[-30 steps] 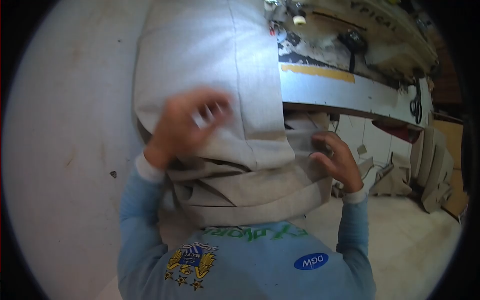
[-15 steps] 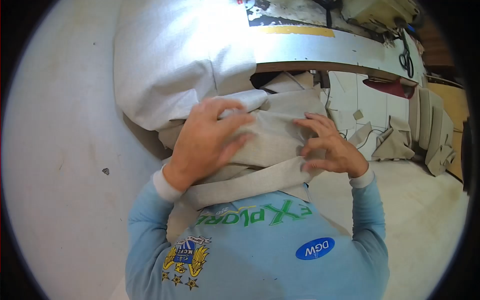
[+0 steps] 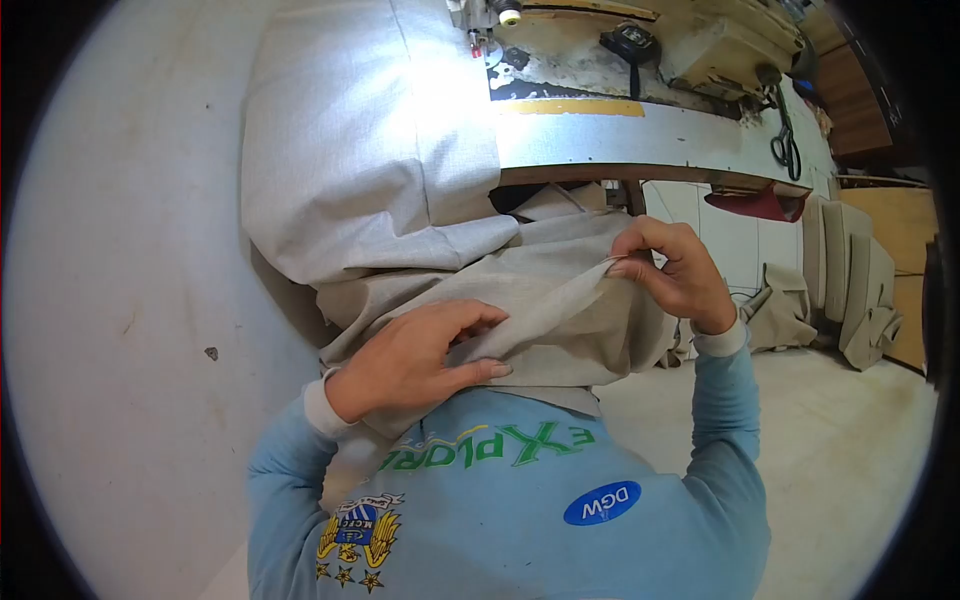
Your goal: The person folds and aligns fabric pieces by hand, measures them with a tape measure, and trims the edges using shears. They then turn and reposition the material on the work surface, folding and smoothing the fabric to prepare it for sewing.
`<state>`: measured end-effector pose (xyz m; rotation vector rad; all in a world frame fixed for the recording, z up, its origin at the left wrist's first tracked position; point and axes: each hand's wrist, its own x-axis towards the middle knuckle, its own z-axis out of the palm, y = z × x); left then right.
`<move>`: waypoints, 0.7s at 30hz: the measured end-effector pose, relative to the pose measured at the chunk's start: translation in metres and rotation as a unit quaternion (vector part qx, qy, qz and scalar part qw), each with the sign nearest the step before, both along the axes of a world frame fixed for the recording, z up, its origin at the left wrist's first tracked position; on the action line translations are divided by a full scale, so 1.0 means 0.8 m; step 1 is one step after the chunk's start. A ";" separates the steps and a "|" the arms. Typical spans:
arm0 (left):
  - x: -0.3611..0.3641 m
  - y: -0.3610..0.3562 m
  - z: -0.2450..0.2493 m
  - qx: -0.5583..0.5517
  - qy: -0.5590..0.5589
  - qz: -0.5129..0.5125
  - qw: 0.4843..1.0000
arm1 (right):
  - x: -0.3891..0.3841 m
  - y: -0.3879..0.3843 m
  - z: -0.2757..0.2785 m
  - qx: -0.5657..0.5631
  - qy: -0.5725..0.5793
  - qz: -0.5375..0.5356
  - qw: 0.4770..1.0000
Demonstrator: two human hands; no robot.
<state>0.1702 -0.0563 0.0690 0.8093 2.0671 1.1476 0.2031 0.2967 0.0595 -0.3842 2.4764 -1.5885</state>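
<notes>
A large piece of beige fabric [image 3: 570, 345] lies bunched across my lap and runs up onto the table. My right hand [image 3: 680, 275] pinches its raised edge between thumb and fingers. On the other side, my left hand [image 3: 415, 355] curls around the same folded edge, thumb below and fingers above. Between the two hands the edge is stretched on a slant, higher at the right. Part of the cloth under my left hand is hidden.
A sewing machine's needle area [image 3: 485, 45] is lit at the top, with fabric beside it. Black scissors [image 3: 785, 140] and a black tape measure [image 3: 632, 45] lie on the machine table [image 3: 600, 135]. Padded beige pieces [image 3: 850, 255] stand at the right.
My hands were spread and loose above the cloth; now both grip its edge. My right hand has lifted the edge, and the strip lying near my chest has shifted upward.
</notes>
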 end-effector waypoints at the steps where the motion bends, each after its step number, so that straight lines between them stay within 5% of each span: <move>1: -0.005 0.002 0.002 -0.027 -0.031 -0.004 0.999 | -0.002 0.000 0.001 0.004 0.004 0.006 1.000; 8: -0.037 -0.018 -0.013 0.031 -0.091 0.099 0.990 | 0.002 0.016 -0.019 -0.040 -0.205 -0.032 0.977; 14: -0.076 -0.041 -0.020 0.015 0.024 0.136 0.990 | 0.012 0.022 -0.035 0.028 -0.168 0.045 0.984; 21: -0.122 -0.059 0.032 -0.004 0.132 0.181 0.975 | -0.001 0.053 -0.001 0.001 -0.100 -0.098 0.990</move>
